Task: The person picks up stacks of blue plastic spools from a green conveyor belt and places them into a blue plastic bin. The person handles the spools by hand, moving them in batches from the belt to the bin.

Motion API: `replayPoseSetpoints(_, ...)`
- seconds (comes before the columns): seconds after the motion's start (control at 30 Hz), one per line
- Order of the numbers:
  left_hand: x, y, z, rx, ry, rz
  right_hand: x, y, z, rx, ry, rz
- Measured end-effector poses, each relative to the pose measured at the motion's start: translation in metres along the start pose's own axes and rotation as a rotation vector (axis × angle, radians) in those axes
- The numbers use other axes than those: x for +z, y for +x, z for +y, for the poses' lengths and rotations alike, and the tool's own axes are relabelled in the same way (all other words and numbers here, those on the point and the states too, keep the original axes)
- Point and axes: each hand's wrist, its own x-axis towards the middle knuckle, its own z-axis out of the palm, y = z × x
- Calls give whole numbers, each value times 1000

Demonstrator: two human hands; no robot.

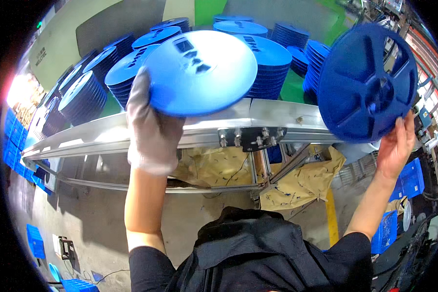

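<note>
Blue plastic disc, smooth and glossy with small cutouts, is pinched at its left rim by the left grip, in a pale glove; the bare right grip pinches a darker disc, spoked around a hub, by its lower edge. Both are held up at the metal-edged desk (some fingers are hidden behind them). Beyond stand ridged blue stacks, partly covered, the leftmost hard to make out.
</note>
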Motion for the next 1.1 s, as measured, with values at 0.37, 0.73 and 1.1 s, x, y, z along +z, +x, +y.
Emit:
replayPoseSetpoints(0.37, 5, 112, -67, -316, 573, 157, -89, -106, 28, 494, 124, 33)
replayPoseSetpoints(0.73, -16, 15, -69, 400, 1068, 29, -59, -177, 87, 889, -169, -636)
replayPoseSetpoints(1.1, -230, -380, -50, -1209, 2025, 23, -5, -313, 218, 1588, 170, -607)
